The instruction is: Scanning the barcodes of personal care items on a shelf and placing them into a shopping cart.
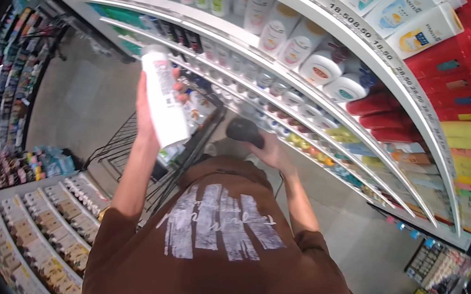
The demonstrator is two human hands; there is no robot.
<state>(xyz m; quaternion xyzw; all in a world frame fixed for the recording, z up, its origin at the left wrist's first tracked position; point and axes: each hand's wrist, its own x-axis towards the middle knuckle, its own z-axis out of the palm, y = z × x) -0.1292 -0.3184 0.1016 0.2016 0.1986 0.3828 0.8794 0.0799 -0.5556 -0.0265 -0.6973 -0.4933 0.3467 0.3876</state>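
My left hand [144,111] is wrapped around a white plastic bottle [168,105] with a grey cap, held tilted. Small print and a printed code show on its near side, and its fingertips appear at the far edge. Lower and to the right, my right hand [273,152] grips a dark rounded object [244,131]; what it is I cannot tell. Beneath the bottle stands a black wire shopping cart [114,143], with packaged goods [198,107] in it.
Curved-looking white shelves [228,29] rise ahead and to the right. They hold shampoo bottles [276,31], pump bottles [322,67] and red packs [452,72]. A tiered display [46,216] stands at lower left, and stocked racks [6,88] line the far left. Grey floor [86,71] shows between.
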